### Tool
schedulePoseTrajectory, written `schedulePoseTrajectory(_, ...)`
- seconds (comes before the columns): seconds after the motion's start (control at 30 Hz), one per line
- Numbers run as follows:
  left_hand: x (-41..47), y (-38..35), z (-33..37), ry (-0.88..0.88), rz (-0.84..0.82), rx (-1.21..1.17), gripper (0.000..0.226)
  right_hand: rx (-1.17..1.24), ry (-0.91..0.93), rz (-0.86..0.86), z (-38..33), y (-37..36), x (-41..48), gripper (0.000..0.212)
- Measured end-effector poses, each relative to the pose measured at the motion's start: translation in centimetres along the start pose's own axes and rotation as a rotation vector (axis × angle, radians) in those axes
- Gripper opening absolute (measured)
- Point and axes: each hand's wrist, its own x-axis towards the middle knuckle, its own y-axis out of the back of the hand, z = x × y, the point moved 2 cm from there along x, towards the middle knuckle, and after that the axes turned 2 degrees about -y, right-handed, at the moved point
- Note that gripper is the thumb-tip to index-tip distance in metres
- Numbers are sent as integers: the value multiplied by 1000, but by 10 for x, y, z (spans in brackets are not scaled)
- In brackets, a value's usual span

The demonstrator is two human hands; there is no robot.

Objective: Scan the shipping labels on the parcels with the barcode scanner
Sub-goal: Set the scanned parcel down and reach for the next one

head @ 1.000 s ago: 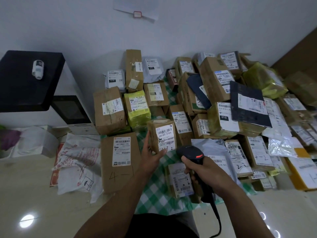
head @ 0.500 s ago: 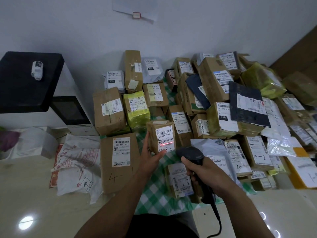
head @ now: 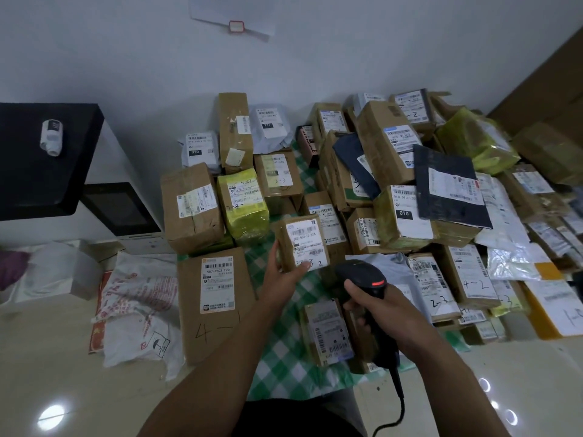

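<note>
Black-topped white cabinet point(head: 47, 159) stands beyond the left edge of the green-and-white checked cloth point(head: 284, 351). A white plastic mailer bag point(head: 138, 310) lies beside a flat brown cardboard box marked 4-1 point(head: 214, 310) at that edge. Near the cloth's middle, the left hand point(head: 282, 274) holds a small brown taped parcel point(head: 281, 241) upright, thumb on its white shipping label point(head: 304, 244). Just right, the right hand point(head: 378, 307) is wrapped round the handle of a black barcode scanner point(head: 358, 272). The scanner's head sits close below the label, a red light on top. Stacked parcels point(head: 410, 216) crowd the cloth's right side.
</note>
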Motion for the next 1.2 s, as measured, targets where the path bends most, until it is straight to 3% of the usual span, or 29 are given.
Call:
schedulePoseTrajectory(0.07,13,-18,7,48,-41,-1,77,42,-1,30,-1,6,1,30)
schedulePoseTrajectory(0.33,34,-77,20,95,-168,215,59,110,2,89,4,22,8,18)
schedulePoseTrajectory(0.5,41,-84,12,85,-92,256,48,120,-7,107,10,28,12,21)
schedulePoseTrajectory(0.87,33,-74,21,188,-150,237,32,121,5,72,2,19,19,21)
schedulePoseTrajectory(1.07,3,-8,30,17,64,470,43,32,12,3,-4,-1,19,38)
schedulePoseTrajectory(1.2,-24,57,18,-119,316,671,44,0,22,-63,-11,-28,19,34)
